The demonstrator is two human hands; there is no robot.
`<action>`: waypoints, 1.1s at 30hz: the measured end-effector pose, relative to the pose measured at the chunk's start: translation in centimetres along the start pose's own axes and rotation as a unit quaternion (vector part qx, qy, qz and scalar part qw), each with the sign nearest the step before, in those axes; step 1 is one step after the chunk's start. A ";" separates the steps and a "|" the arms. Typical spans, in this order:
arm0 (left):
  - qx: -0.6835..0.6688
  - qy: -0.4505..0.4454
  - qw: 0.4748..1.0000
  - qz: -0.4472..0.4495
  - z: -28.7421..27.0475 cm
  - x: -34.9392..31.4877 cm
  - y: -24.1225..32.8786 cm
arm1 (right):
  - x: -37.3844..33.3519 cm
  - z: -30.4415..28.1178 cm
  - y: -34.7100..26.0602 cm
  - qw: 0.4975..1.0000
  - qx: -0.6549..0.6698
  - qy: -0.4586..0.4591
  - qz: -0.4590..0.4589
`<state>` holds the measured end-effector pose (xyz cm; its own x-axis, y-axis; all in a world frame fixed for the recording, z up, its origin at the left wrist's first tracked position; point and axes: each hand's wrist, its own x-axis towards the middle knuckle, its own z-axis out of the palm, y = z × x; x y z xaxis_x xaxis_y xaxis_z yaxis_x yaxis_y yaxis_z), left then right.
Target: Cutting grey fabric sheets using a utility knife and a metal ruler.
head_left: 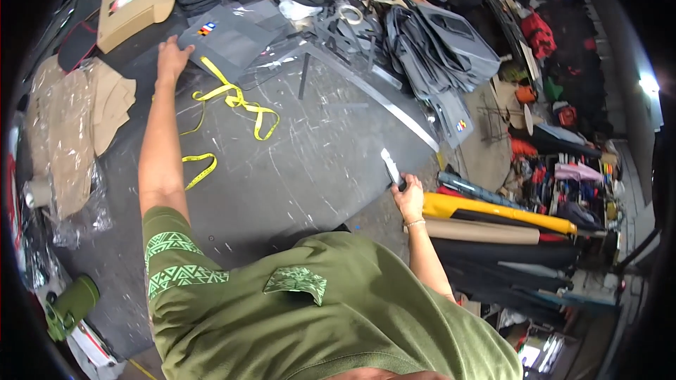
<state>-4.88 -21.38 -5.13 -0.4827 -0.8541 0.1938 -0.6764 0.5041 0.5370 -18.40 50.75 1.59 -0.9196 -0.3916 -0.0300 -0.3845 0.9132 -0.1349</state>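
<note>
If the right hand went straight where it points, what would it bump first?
Probably the long pale strip ahead of the right hand and its cutter. It might graze the short dark strip first, or pass over both; its height is unclear.

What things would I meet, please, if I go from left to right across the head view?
Green cylindrical container → left hand at the left edge of a grey panel → narrow dark strip → right hand holding a pale cutter → long yellow roll.
</note>
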 end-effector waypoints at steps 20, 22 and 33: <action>-0.149 0.162 0.966 0.140 -13.0 2.1 10.7 | -2.7 4.1 5.4 0.982 0.131 0.050 0.124; -0.092 0.155 0.976 0.120 -13.5 2.3 11.0 | -2.8 3.7 5.5 0.983 0.120 0.036 0.135; 0.091 0.140 0.981 0.100 -0.6 -1.1 5.2 | -6.6 3.6 4.7 0.973 0.160 0.052 0.157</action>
<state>-7.52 -17.91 -2.07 -0.4612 -0.7249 0.5118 -0.6841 0.6578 0.3151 -13.90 57.25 -2.40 -0.9973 -0.0702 -0.0213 -0.0538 0.8974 -0.4378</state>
